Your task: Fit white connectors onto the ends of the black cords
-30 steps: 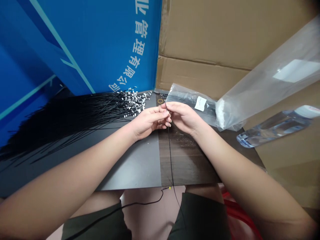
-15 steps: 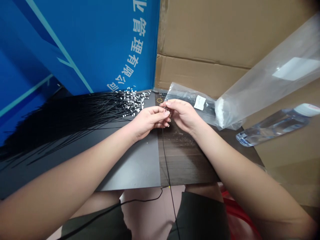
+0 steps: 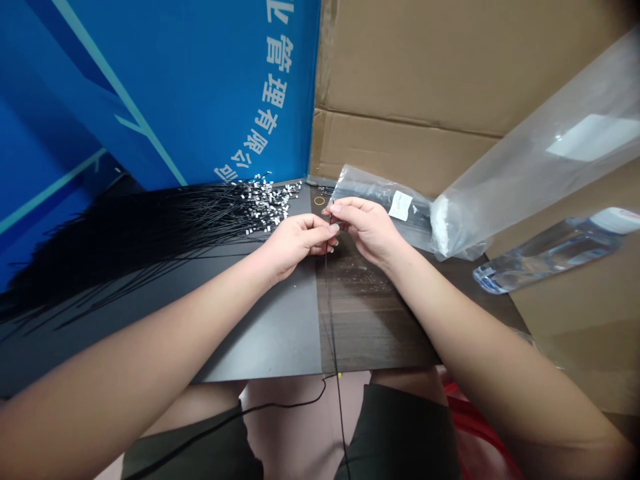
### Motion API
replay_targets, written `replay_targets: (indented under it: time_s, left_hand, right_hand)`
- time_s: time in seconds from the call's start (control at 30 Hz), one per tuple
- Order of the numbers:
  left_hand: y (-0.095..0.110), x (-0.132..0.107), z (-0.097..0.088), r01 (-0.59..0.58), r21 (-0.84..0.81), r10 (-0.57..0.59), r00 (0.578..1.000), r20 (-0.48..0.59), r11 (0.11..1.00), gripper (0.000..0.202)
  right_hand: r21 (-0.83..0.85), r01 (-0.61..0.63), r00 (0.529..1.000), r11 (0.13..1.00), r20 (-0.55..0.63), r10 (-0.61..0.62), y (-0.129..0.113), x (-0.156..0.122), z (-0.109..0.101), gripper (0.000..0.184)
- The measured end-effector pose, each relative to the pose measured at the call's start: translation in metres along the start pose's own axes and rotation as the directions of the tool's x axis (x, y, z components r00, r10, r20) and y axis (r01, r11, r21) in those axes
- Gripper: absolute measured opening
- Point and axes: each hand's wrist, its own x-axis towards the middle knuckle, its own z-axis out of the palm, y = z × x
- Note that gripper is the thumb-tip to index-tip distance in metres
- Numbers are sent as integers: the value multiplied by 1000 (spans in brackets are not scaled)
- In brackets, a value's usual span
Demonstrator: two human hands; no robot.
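A thin black cable [image 3: 332,333] hangs from my fingers, over the table's front edge and down between my legs. My left hand [image 3: 302,241] pinches it between thumb and forefinger near its upper end. Just above and to the right, my right hand [image 3: 364,223] is also closed on the cable, its fingertips almost touching the left ones. The cable's tip is mostly hidden among the fingers. Left of my hands lies a big heap of black cables [image 3: 150,230], many with small white ends [image 3: 263,203].
A clear plastic bag [image 3: 375,190] with a white label lies behind my right hand. A long translucent bag [image 3: 525,147] leans from the right above a water bottle [image 3: 550,252]. A blue printed panel [image 3: 200,80] and a cardboard wall [image 3: 410,60] stand behind the table [image 3: 270,333].
The hanging part of the cable has swung slightly left at its lower end. Both hands stay nearly in place, with a small shift of the fingers.
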Motion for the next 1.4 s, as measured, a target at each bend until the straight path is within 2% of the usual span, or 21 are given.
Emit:
replay_targets:
  time_s: [0.27, 0.4, 0.47, 0.53, 0.6, 0.67, 0.73, 0.83, 0.93, 1.07, 1.23, 1.4]
  left_hand:
    - [-1, 0, 1, -3, 7, 3, 1000, 9, 1000, 30]
    - [0, 1, -1, 9, 8, -8, 999, -46, 1000, 31]
    - [-1, 3, -3, -32, 77, 39, 995, -95, 997, 28]
    - [-3, 6, -4, -75, 238, 107, 986, -127, 969, 23]
    - [-3, 11, -1, -79, 438, 139, 985, -105, 895, 18]
    - [-2, 18, 6, -87, 626, 127, 992, -19, 775, 14]
    - [-1, 29, 15, -145, 763, 120, 989, 89, 630, 12]
    - [-3, 51, 30, -245, 852, 137, 969, 204, 462, 12]
    - [-11, 74, 38, -284, 899, 161, 957, 243, 334, 16]
    - [-21, 89, 40, -318, 907, 213, 940, 264, 277, 20]
    - [-22, 93, 43, -323, 926, 177, 940, 290, 197, 20]
    - [-15, 98, 49, -314, 939, 132, 946, 297, 137, 13]
  right_hand:
    - [-21, 12, 1000, 1000, 6, -11, 2, 0, 3, 22]
    - [4, 61, 998, 998, -11, -61, -10, 2, -6, 17]
    - [90, 53, 998, 995, 12, -54, -22, 3, -16, 16]
    - [182, 32, 995, 983, 90, -49, -34, 3, -27, 18]
    - [246, 21, 985, 969, 159, -62, -42, 3, -38, 22]
    - [281, 29, 980, 959, 182, -83, -46, 3, -47, 24]
    - [298, 49, 980, 953, 169, -104, -46, 4, -52, 24]
    - [301, 75, 983, 951, 136, -120, -46, 7, -54, 26]
    - [257, 96, 987, 961, 98, -125, -46, 10, -56, 30]
    - [197, 124, 987, 972, 73, -141, -43, 14, -60, 38]
    - [237, 125, 979, 964, 128, -159, -38, 19, -64, 39]
    - [291, 125, 978, 949, 126, -167, -39, 19, -61, 41]
